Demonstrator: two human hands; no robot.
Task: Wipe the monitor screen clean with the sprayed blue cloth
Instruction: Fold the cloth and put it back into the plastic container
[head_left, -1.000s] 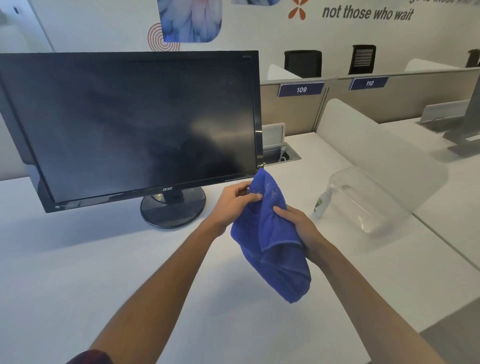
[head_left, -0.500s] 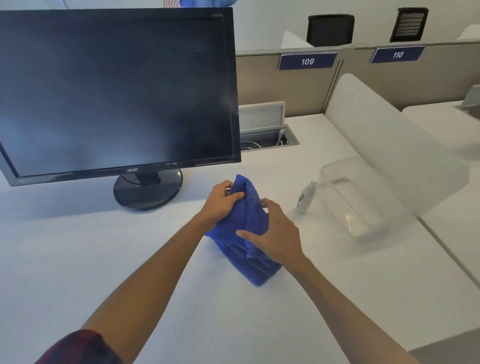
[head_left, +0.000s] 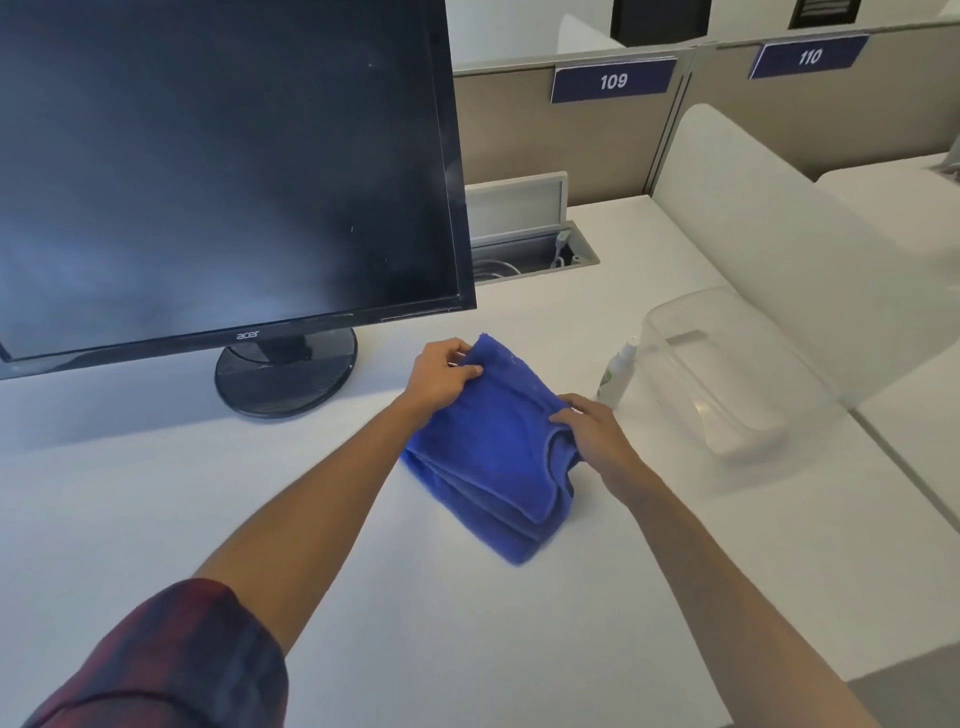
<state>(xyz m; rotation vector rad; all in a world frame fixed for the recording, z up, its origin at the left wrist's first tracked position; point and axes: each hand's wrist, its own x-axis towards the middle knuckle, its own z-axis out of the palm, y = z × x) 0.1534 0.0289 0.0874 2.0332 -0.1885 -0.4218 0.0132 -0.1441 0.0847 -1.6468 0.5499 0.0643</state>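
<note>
Blue cloth (head_left: 493, 452) lies folded in thick layers on the white desk (head_left: 467, 623), in front of the person and just right of the monitor's round stand (head_left: 285, 376). The left hand (head_left: 441, 376) pinches the far corner of the cloth, with the thumb on top and the fingers curled under the edge. The right hand (head_left: 592, 434) grips the right side of the top layer, fingers bent down onto the fabric. Both hands are closed on the cloth. The bottom layers rest flat on the desk, and the top layer is a little raised between the two hands.

The left arm has a dark red checked sleeve (head_left: 171, 660) pushed up near the elbow. The right arm is bare.

The black monitor (head_left: 223, 171) stands at the back left of the desk. Its screen is dark, with pale hazy smears low down and a few tiny specks.

A small spray bottle (head_left: 618, 371) with a white top stands just right of the right hand. It is right beside a clear plastic box (head_left: 727, 384), which is turned upside down on the desk.

Behind the monitor, a cable hatch (head_left: 524, 244) in the desk is open, with white cables inside. A white frosted divider (head_left: 779, 234) runs along the right side of the desk. At the back are tan panels with blue signs, 109 (head_left: 613, 80) and 110 (head_left: 809, 56).
</note>
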